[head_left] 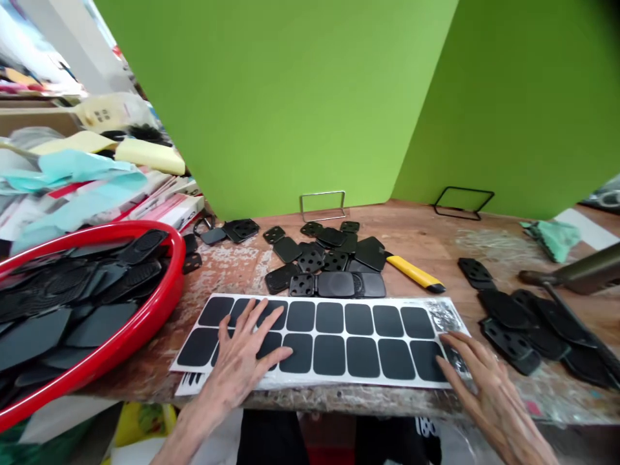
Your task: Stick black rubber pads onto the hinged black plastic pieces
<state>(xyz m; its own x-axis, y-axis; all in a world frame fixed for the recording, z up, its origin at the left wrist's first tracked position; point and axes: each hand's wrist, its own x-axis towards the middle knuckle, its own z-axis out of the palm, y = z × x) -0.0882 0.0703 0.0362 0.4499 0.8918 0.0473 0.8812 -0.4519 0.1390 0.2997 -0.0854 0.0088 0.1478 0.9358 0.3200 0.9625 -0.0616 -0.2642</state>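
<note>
"What do the hands have hold of?"

"Nothing gripped. The left hand lies open and flat, fingers spread, on the left half of a white backing sheet that carries two rows of black rounded-square pads. The right hand is open too, its fingers curving down onto the sheet's right end, beside a speckled patch."

"Where's the sheet?"

"Along the near edge of a scarred wooden bench, right in front of the person."

"Is that a good way to hold it?"

"I'd say so. Flat palms and spread fingers share the pressure across the pads, and with a hand toward each end, the sheet is less likely to skew."

"What's around it?"

"Just past it at 12 o'clock sits a heap of black perforated pieces, with a yellow utility knife at 1 o'clock. A second black heap lies at 3 o'clock. At 9 o'clock, a red tub brims with more black pieces. Farther out at 12 o'clock, a metal wire stand stands before a green board."
</note>
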